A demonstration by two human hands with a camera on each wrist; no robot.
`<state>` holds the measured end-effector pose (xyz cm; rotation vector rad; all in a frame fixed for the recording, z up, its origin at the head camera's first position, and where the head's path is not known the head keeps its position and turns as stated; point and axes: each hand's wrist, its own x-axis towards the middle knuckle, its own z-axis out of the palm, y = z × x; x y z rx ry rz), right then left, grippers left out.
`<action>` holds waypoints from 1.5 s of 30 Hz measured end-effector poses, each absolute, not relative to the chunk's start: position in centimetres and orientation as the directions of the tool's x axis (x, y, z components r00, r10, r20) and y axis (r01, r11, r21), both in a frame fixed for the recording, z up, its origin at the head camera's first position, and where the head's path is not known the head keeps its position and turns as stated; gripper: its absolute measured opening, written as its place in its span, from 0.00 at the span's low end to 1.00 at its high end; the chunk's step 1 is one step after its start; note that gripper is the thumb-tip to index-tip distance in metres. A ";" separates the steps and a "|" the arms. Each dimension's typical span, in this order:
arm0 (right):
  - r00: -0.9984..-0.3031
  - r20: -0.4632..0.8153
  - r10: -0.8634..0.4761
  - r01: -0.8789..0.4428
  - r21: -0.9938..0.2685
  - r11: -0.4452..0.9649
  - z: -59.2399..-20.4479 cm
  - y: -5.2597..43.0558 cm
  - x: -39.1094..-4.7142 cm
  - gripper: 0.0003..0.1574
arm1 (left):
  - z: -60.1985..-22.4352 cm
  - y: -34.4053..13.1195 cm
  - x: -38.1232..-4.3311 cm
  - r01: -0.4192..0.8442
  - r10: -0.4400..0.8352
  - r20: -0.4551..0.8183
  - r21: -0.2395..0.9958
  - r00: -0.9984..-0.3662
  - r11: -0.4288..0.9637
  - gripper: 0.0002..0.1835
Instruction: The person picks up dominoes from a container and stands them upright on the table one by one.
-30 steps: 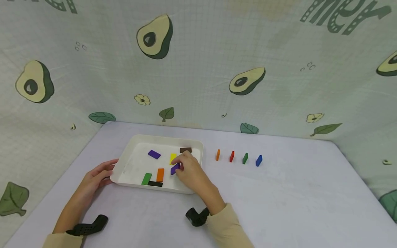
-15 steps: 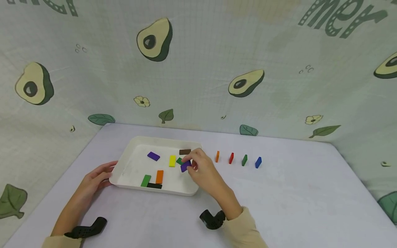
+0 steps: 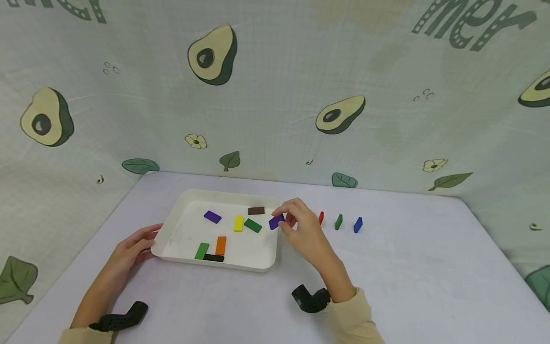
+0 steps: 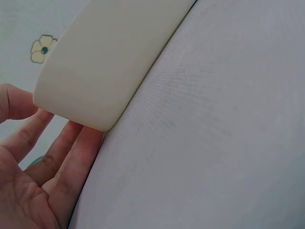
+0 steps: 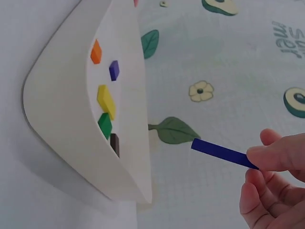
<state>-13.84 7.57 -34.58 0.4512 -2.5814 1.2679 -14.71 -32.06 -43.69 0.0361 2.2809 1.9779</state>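
My right hand [image 3: 302, 229] pinches a purple domino block [image 3: 276, 221] between thumb and fingers, above the right rim of the white tray [image 3: 172, 224]. In the right wrist view this block [image 5: 221, 152] sticks out from the fingertips, clear of the tray. My left hand [image 3: 131, 248] touches the tray's left end with fairly straight fingers, plain in the left wrist view [image 4: 47, 167]. Inside the tray lie another purple block [image 3: 212, 217], a yellow block [image 3: 238, 223], a dark green block [image 3: 253, 225], a brown block [image 3: 256, 210], an orange block [image 3: 221, 245], a light green block [image 3: 202, 251] and a black block [image 3: 213, 258].
Right of the tray a red block [image 3: 321, 218], a green block [image 3: 339, 221] and a blue block [image 3: 358, 225] stand upright in a row on the white table [image 3: 408, 267]. The right hand hides the orange block in that row. A patterned cloth [image 3: 275, 95] hangs behind.
My right hand has lifted the purple block and carried it rightward to the tray's right rim, uncovering the dark green block. The left hand stays at the tray's left end.
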 end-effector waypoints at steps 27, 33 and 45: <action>-0.861 0.504 0.067 -0.318 -0.636 0.703 -33.2 17.7 -14.2 0.15 | -43.8 -32.1 -15.0 -0.044 0.115 -0.058 0.992 -0.992 0.119 0.21; -0.863 0.488 0.130 -0.253 -0.640 0.725 -33.5 19.3 -14.2 0.14 | -43.7 -32.1 -14.9 -0.062 0.099 -0.075 0.989 -0.992 0.133 0.21; -0.873 0.419 0.252 -0.100 -0.658 0.747 -34.5 22.0 -14.3 0.15 | -43.9 -32.1 -15.0 -0.050 0.115 -0.062 0.993 -0.991 0.103 0.20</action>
